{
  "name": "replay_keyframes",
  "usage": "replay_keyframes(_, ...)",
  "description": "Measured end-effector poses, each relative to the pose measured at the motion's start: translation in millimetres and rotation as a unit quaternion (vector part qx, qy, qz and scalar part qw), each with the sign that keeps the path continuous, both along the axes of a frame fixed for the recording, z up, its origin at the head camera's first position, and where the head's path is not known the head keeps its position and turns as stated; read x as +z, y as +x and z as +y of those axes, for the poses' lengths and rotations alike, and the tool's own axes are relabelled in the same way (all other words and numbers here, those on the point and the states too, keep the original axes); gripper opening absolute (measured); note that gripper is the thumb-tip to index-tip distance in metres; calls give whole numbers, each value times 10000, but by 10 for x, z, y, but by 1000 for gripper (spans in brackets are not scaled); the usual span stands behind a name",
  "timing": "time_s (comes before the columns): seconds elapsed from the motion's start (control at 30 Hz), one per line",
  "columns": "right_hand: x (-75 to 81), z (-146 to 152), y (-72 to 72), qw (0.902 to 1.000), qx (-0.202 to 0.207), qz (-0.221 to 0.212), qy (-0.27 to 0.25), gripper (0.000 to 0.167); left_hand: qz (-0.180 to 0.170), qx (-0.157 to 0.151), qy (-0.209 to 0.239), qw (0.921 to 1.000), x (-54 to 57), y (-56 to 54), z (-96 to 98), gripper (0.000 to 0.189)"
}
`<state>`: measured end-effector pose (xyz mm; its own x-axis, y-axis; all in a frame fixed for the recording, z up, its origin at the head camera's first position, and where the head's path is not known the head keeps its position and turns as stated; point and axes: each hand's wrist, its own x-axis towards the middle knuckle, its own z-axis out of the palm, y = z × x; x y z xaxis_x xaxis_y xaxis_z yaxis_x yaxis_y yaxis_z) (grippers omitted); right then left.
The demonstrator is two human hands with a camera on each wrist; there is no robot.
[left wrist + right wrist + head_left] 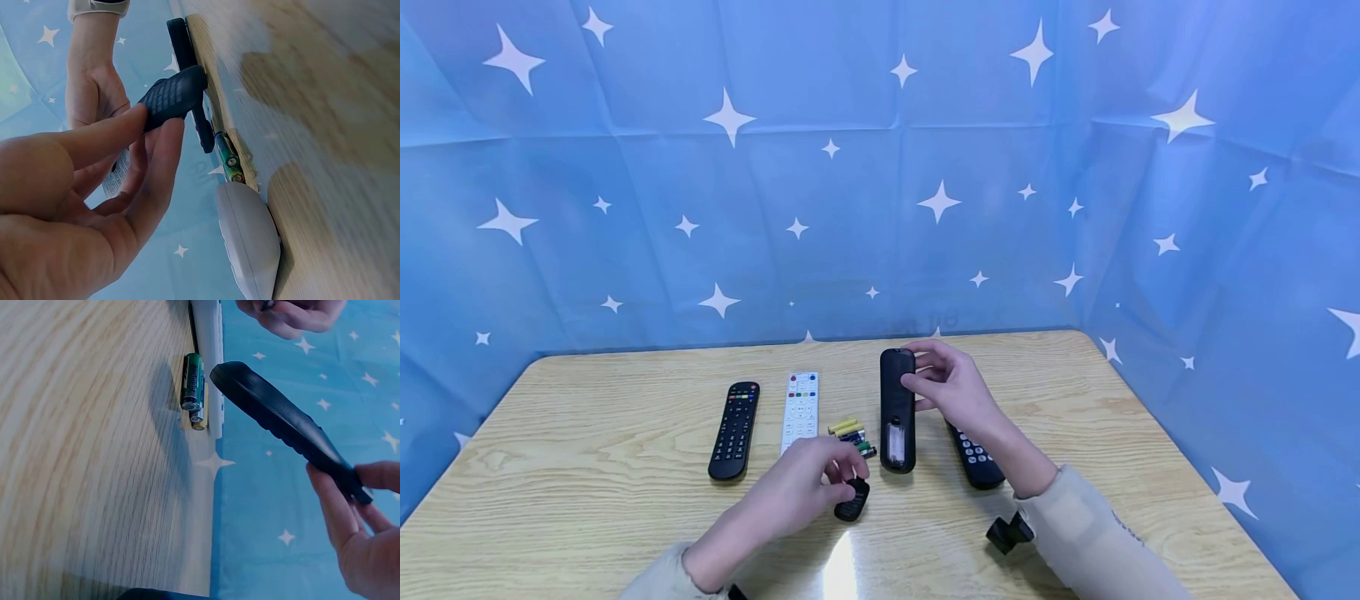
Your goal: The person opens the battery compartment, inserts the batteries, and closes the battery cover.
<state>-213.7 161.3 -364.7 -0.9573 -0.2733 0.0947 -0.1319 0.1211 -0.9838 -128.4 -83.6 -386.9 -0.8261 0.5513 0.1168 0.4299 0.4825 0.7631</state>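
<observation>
My right hand (951,385) grips a black remote control (897,392) by its upper end, its back turned toward me. Near the lower end of that back, the battery compartment (896,442) lies uncovered, pale inside. The right wrist view has the same remote (275,415) tilted and raised off the table. Between thumb and fingers, my left hand (797,487) pinches a small black ribbed battery cover (172,97), lower and to the left of the remote. Several batteries (853,437) in yellow, blue and green lie on the table between the white remote and the held one.
On the wooden table (587,433), another black remote (735,430) lies at the left, with a white remote (801,406) beside it. A further black remote (982,467) is partly hidden under my right forearm. A blue star-patterned curtain (850,183) hangs behind the table.
</observation>
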Motion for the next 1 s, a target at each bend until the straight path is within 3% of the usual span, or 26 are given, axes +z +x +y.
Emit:
replay_keyframes(0.17,1,-3,-1,10000,-6,-23,-20,45,-251,-232,-345,9988,-20,-2,-6,20)
replay_keyframes(0.47,-2,2,-5,10000,51,21,14,46,-405,-432,-814,9949,-17,8,-1,21)
replay_keyframes(0.77,-41,16,-9,10000,68,-51,26,46,-155,-719,-1246,9895,-52,-12,7,19)
replay_keyframes(1.0,-36,-1,-5,10000,55,-78,4,46,-69,-751,-1489,9860,-79,1,4,18)
